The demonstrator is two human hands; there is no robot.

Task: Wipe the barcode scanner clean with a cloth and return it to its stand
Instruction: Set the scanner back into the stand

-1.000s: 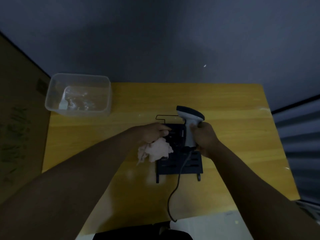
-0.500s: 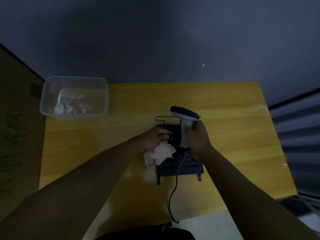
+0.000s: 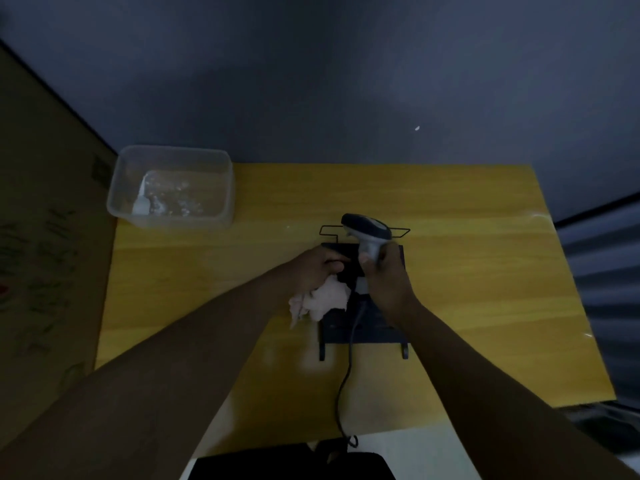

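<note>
Views: one only, the head camera, so nothing is shared with a second view.
Position: worn on the person's head, above the near edge of the yellow table (image 3: 467, 271).
Facing: forward and steeply down, with the dark wall (image 3: 346, 81) beyond the table's far edge.
Lens: wide-angle; straight edges bow toward the corners.
Nearness: close, both forearms run in from the bottom corners and the whole tabletop fits.
Edges: a clear tub (image 3: 169, 216) far left, a cardboard box (image 3: 34, 220) at the left edge.
</note>
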